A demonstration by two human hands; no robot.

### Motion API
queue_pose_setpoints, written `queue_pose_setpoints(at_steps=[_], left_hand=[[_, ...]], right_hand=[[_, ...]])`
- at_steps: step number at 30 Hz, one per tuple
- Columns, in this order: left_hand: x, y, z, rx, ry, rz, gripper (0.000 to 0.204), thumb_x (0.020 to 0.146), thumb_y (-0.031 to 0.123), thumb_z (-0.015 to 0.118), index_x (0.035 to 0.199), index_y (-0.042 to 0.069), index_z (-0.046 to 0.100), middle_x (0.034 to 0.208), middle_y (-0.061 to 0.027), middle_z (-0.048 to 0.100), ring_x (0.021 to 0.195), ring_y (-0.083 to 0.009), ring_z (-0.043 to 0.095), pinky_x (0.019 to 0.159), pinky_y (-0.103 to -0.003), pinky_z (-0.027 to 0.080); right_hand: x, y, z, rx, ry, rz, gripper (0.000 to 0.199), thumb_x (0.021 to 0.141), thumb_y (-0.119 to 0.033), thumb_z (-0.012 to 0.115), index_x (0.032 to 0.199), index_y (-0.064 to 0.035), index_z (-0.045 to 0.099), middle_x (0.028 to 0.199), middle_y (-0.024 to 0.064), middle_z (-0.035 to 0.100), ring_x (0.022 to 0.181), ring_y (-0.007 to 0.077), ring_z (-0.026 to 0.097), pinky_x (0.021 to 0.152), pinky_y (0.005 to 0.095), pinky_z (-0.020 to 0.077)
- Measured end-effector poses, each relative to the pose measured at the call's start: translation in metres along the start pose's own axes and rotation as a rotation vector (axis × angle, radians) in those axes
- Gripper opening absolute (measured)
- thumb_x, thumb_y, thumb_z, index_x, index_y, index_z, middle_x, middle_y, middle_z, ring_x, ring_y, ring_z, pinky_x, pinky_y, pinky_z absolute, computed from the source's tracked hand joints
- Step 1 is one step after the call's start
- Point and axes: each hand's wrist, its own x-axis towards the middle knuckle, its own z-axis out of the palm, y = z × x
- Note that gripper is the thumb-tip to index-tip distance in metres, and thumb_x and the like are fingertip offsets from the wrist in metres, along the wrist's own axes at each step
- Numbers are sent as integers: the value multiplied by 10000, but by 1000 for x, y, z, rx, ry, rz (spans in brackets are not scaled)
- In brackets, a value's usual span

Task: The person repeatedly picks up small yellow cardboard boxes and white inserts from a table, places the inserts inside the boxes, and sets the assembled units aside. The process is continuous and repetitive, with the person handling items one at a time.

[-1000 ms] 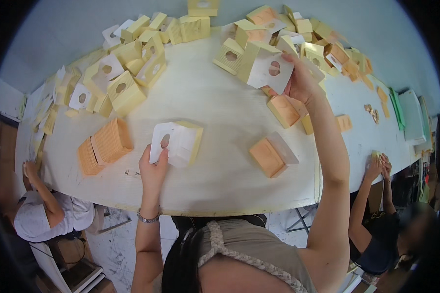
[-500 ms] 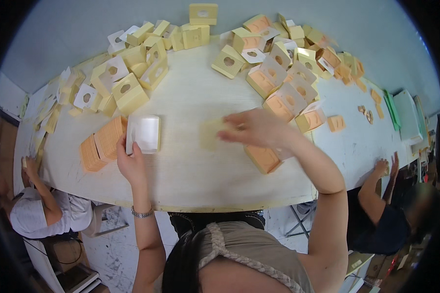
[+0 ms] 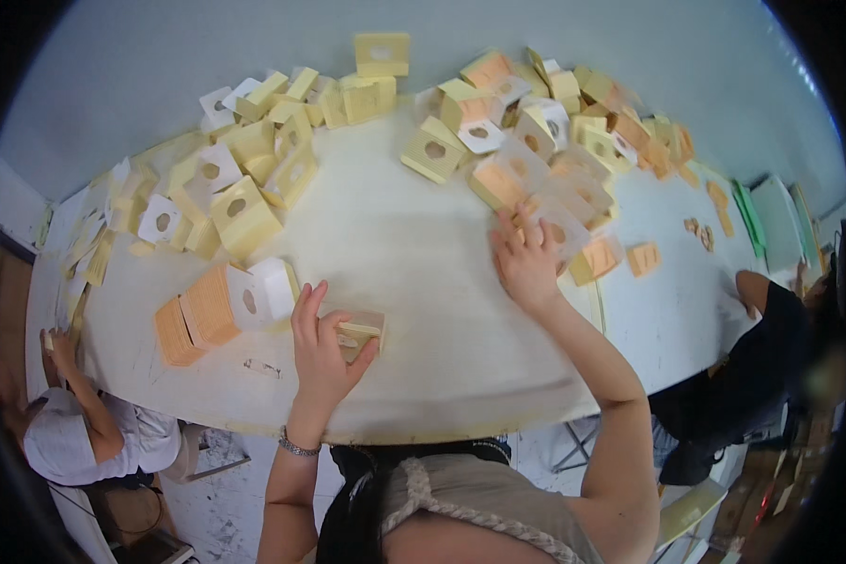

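My left hand [image 3: 321, 350] is around a small pale yellow box [image 3: 361, 329] on the table, thumb at its near side and fingers at its left. Beside that hand lies an open yellow box with a white inside and a cut-out window [image 3: 274, 287], against a stack of orange card inserts [image 3: 209, 305]. My right hand [image 3: 528, 263], fingers spread, rests against the near end of a row of open boxes [image 3: 498, 180] with orange inserts and raised lids. The boxes under its fingertips are partly hidden and blurred.
Yellow boxes [image 3: 244, 216] are heaped at the far left, more boxes [image 3: 611, 85] at the far right. A loose orange insert [image 3: 643, 258] lies right of the row. A person in white [image 3: 75, 423] sits at left, another in dark clothes [image 3: 724, 376] at right.
My left hand has let go of the white-lined box beside the stack and moved right to the small yellow box. My right hand has moved right to the row; the nearest orange-filled box has left its spot.
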Motion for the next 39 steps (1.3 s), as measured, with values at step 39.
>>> queue_pose_setpoints(at_steps=[39], left_hand=[[-2, -46, 16, -188, 160, -60, 572, 686, 265, 857, 968, 79, 396, 1414, -215, 252, 1330, -405, 284, 1120, -546, 281]], right_hand=[[174, -40, 39, 172, -475, -45, 293, 804, -282, 630, 1027, -102, 689, 1270, 147, 578, 1122, 304, 562, 857, 445, 494]])
